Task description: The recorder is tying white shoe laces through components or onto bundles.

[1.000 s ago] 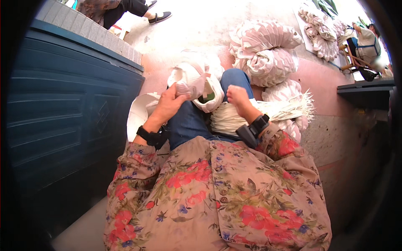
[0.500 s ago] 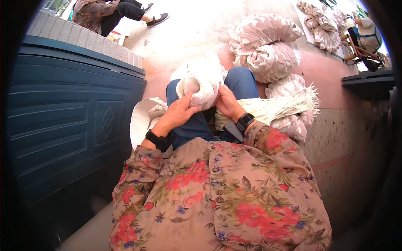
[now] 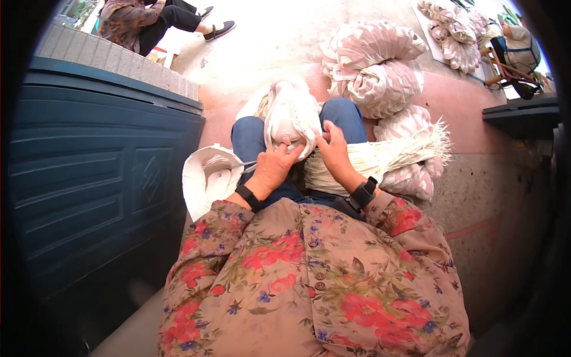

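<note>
A bundle of layered white cloth pieces point(image 3: 291, 110), resembling shoe uppers, rests across my knees with its rounded, hollow end toward me. My left hand point(image 3: 277, 169) grips the near edge of this bundle, fingertips at the opening. Just right of the bundle is my right hand point(image 3: 338, 152), its thumb and forefinger apart and close to the cloth; nothing shows between them. A thick hank of cream laces point(image 3: 380, 156) lies over my right thigh, frayed ends pointing right. By my left leg stands an open white container point(image 3: 199, 178) with pale pieces inside; a thin grey strip runs from it toward my left hand.
Bulky coiled bundles of pinkish-white pieces point(image 3: 380, 65) lie ahead on the right, with another pile point(image 3: 455, 35) farther off. A dark blue panelled door point(image 3: 89, 154) borders my left. Another person point(image 3: 134, 24) sits at the far left. A cart-like frame point(image 3: 511, 68) stands far right.
The bundle on my knees has turned to show its hollow end toward me. My right hand has come off its edge and moved right; my left hand has shifted right and lower.
</note>
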### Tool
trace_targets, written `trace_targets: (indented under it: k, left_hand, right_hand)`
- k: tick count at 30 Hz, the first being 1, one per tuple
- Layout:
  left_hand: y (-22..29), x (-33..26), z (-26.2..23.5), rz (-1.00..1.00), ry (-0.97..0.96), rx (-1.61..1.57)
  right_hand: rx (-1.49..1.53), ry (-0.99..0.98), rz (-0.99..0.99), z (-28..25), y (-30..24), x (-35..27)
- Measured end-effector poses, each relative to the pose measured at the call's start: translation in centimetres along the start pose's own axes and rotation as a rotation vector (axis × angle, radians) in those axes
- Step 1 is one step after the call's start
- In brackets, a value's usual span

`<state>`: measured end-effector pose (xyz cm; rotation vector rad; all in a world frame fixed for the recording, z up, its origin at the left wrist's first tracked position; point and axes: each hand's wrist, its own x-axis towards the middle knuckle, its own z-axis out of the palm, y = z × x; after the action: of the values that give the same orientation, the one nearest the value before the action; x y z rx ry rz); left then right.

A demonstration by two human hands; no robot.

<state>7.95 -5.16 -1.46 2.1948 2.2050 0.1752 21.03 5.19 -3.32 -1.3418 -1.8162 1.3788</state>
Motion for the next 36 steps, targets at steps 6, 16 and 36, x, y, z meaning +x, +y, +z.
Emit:
trace_targets:
  k: [6,16,36]
  left_hand:
    - [0.8,-0.7,2.2,0.049,-0.073,0.046]
    - [1.4,-1.8,-1.6,0.003,-0.093,0.054]
    - [-2.0,-31.7,5.7,-1.199,0.197,-1.451]
  right_hand:
    - [-0.453,-0.182,-0.301,0.1,-1.0,1.2]
    - [-0.443,-0.168,-0.371,1.6,0.8,0.9]
    - [-0.44,-1.001,-1.058,13.1,-8.2,-4.5]
